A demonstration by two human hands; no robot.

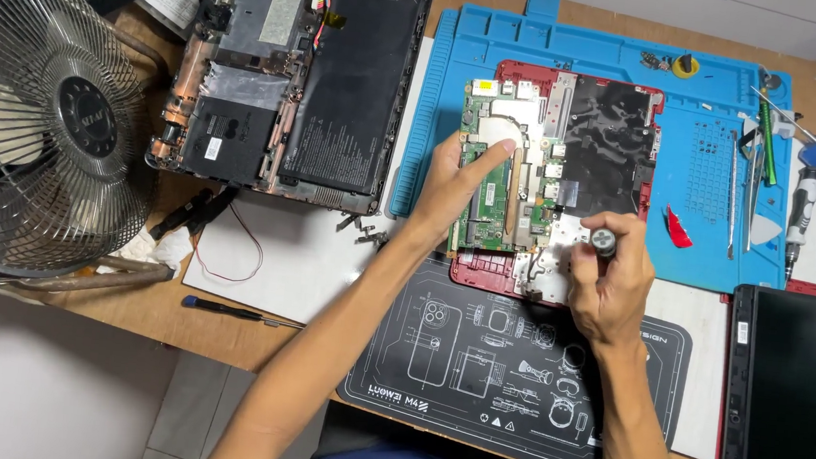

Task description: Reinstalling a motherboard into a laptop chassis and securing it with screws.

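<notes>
Workbench point(222, 327) | left hand point(456, 189) flat on motherboard point(505, 184) | right hand point(610, 287) gripping screwdriver point(604, 242)

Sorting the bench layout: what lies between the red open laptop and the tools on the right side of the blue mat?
In the head view, a small red pick lies on the blue mat between the red laptop and the tools.

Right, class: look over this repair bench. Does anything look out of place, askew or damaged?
Yes. A crumpled white tissue lies wedged under the fan, and a small screwdriver sits close to the table's front edge. The right hand grips a screwdriver over the red laptop; the left hand steadies it. No damage shows.
</notes>
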